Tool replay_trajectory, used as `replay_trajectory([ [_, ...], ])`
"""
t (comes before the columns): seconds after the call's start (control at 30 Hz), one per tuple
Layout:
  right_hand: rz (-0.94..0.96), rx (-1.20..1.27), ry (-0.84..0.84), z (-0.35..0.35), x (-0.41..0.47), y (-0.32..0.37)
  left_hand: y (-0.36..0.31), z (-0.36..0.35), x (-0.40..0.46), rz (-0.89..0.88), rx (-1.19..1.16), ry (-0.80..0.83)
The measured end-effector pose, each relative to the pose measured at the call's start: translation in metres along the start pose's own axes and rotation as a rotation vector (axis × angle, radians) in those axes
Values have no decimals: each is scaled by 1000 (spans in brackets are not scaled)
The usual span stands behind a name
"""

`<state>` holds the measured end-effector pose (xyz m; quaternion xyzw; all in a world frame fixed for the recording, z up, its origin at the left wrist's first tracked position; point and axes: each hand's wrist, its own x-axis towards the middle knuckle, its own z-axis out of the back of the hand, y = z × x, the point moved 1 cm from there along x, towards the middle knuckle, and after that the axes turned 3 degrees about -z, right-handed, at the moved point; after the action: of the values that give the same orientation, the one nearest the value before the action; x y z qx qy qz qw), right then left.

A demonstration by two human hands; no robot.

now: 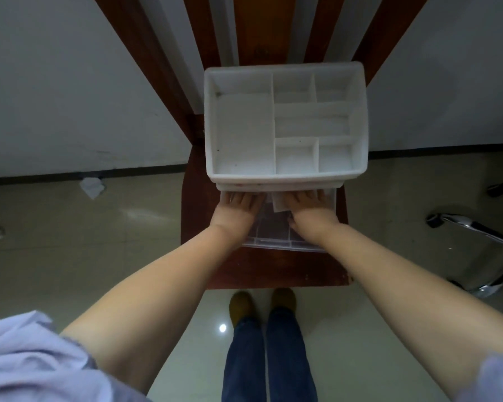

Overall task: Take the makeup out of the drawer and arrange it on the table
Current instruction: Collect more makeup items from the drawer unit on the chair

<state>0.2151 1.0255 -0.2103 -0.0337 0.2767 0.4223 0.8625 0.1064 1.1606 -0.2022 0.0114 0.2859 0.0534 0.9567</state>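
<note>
Both hands in the open clear drawer point(276, 242), pulled out toward me from under the white organizer point(285, 123) on the brown worktop point(273, 271). L hand point(238, 204) lies flat, fingers spread, tips at the back under the organizer's front edge; not holding anything I can see. R hand point(308, 206) also flat, fingers reaching back; can't tell if its grip is closed on anything. A white flat piece point(278, 203) sits between my two hands, touching R hand's inner side. Prob a makeup item, too blurry to say which. Rest of the makeup is hidden under my palms. Judging: small stuff, light, hard plastic, a bit slippery, so pinch the flat piece by its edges w/ thumb + fingers. Organizer's top compartments look empty.
</note>
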Motion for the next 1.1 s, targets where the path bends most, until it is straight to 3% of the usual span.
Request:
replay_trajectory([
  [0.13,36,-12,-115,-3,-4,4,2,1,0,-42,62,-61],
  [0.23,70,1,-51,2,-12,3,5,5,-6,-50,-4,2],
  [0.37,29,336,18,20,-25,1,11,22,-18,-83,-366,46],
  [0.47,-52,658,59,39,-43,-5,20,34,-39,-90,-629,-40],
  [0.53,-74,904,224,47,-62,-12,24,33,-59,-89,-905,83],
  [0.6,-83,1013,552,44,-82,-13,20,26,-77,-95,-1055,412],
  [0.67,-93,823,781,31,-94,-7,12,13,-82,-74,-975,617],
  [0.7,-97,705,786,23,-95,-4,9,7,-81,-44,-960,630],
  [0.83,-55,440,621,12,-84,2,-1,1,-68,17,-963,631],
  [1.1,-67,412,402,35,-55,-20,6,18,-40,60,-1007,501],
])
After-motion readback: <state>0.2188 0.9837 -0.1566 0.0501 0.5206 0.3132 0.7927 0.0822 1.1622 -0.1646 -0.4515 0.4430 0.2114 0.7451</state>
